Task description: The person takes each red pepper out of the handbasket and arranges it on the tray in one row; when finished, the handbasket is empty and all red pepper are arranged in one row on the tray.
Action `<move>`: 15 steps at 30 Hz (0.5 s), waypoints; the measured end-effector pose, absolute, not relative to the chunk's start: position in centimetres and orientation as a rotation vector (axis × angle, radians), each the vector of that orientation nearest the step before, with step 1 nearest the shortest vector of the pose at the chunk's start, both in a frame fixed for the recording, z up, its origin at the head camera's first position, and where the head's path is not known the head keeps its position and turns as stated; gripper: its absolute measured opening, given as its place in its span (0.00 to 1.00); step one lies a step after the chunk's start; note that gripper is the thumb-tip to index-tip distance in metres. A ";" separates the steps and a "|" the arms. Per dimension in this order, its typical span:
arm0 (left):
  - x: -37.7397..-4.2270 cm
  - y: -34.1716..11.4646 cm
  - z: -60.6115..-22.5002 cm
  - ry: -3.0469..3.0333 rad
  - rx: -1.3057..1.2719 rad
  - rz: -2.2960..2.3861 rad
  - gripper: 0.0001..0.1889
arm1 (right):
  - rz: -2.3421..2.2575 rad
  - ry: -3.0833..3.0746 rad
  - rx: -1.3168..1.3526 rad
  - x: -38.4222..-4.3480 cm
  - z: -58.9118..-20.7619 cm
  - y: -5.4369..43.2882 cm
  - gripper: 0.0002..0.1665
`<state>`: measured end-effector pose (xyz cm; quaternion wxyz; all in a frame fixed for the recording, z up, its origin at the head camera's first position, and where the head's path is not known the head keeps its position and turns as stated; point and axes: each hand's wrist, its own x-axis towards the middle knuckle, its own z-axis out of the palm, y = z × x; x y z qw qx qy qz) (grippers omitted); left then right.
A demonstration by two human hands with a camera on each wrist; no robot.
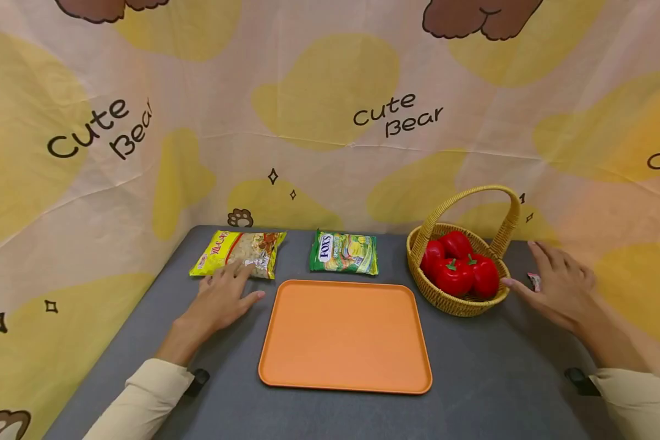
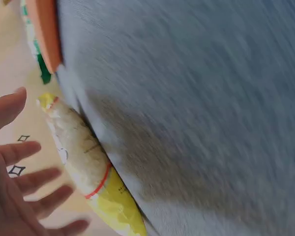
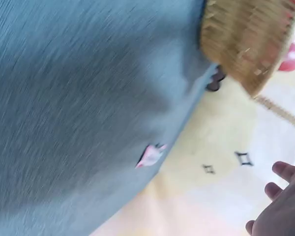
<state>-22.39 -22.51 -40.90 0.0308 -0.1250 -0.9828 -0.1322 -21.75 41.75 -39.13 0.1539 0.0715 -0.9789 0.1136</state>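
Observation:
My left hand (image 1: 220,299), fingers spread, hovers at the near edge of a yellow food bag (image 1: 242,252) with a clear window; the left wrist view shows the bag (image 2: 83,152) beyond the fingers, apart from them. My right hand (image 1: 563,293) is spread to the right of a wicker basket (image 1: 456,305) with a tall handle, its thumb near the rim. Several red bell peppers (image 1: 454,278) lie inside the basket. A small pink wrapped piece (image 3: 151,155) lies on the table under the right hand. Both hands are without anything in their fingers.
An orange tray (image 1: 345,336) lies in the middle of the grey table (image 1: 500,379). Behind it, a green Fox's candy bag (image 1: 343,252) lies flat. A patterned cloth (image 1: 308,122) hangs along the back and sides of the table.

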 end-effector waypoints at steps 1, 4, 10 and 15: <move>-22.4 -22.4 -40.8 -3.033 -0.396 -0.455 0.38 | 0.323 -2.798 0.208 -21.7 -39.0 41.3 0.60; -22.4 -22.1 -40.7 -3.048 -0.421 -0.627 0.35 | 0.345 -2.785 0.226 -21.5 -38.6 39.8 0.60; -22.5 -21.4 -40.8 -3.014 -0.495 -0.961 0.30 | 0.537 -2.778 0.322 -21.4 -37.7 37.2 0.58; -22.4 -20.5 -41.1 -3.006 -0.456 -1.060 0.28 | 0.674 -2.807 0.399 -21.3 -37.4 35.4 0.55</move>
